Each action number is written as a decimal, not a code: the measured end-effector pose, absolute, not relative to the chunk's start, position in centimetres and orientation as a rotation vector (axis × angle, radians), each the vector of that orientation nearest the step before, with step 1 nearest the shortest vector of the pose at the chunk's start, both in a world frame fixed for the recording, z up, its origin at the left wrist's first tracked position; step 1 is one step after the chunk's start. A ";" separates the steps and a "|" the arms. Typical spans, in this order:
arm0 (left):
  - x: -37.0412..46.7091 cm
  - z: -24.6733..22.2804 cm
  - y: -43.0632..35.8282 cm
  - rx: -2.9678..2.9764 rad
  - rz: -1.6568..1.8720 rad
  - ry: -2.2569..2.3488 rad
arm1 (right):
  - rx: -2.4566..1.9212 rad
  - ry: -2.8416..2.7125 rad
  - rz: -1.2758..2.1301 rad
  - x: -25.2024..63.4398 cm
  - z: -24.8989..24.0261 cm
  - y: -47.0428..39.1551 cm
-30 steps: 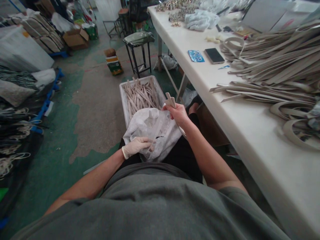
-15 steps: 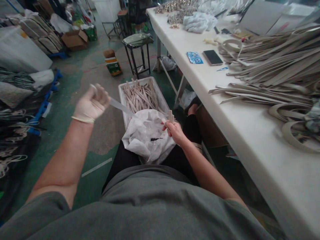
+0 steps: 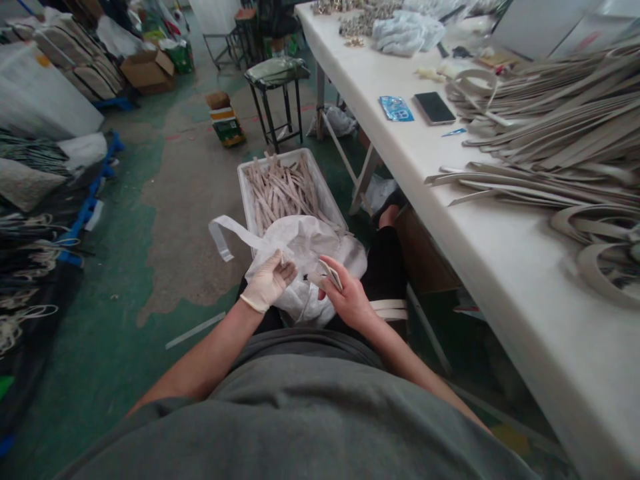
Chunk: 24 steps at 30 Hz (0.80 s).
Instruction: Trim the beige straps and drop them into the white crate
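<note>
Straps (image 3: 332, 275) Gripped Over White Bag (image 3: 306, 305)

The pale straps are clamped in the bare right hand (image 3: 346, 297), over the bag at near centre. The gloved left hand (image 3: 269, 283) is held beside it, fingers curled; whether anything is pinched there cannot be told. A translucent ribbon (image 3: 240, 231) is draped leftward. Beyond, a crate (image 3: 327, 193) is filled with strips (image 3: 280, 190); at right, a table (image 3: 500, 260) is piled with bands (image 3: 555, 137).
</note>
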<state>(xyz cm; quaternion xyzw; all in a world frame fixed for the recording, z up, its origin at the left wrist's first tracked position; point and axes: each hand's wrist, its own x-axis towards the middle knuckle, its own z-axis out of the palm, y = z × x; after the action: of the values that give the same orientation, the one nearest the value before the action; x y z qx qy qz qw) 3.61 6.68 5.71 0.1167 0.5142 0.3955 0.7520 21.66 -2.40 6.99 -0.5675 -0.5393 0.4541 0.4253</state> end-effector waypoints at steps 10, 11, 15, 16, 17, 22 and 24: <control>4.7 6.4 5.1 0.185 0.878 1.110 | -1.435 -1.473 1.059 20.2 6.4 -1.7; 4.8 6.4 4.9 0.217 0.873 1.110 | -1.446 -1.501 1.049 20.2 6.4 -1.6; 5.0 6.0 4.2 0.332 0.852 1.058 | -1.522 -1.649 1.009 20.0 6.6 -1.4; 5.0 5.9 4.0 0.343 0.846 1.038 | -1.555 -1.680 0.994 19.9 6.7 -1.4; 5.1 5.8 3.8 0.348 0.839 1.019 | -1.591 -1.707 0.980 19.8 6.8 -1.3; 5.7 5.1 2.5 0.329 0.821 0.990 | -1.756 -1.798 0.916 19.0 7.1 -0.3; 5.4 4.9 2.6 0.312 0.826 1.010 | -1.798 -1.822 0.923 19.0 7.3 0.1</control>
<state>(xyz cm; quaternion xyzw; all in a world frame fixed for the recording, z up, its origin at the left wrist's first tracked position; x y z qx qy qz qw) 5.43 2.61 4.91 0.1447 0.4679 0.3829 0.7833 18.97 0.14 7.29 -0.6461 -0.6549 0.3317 0.2087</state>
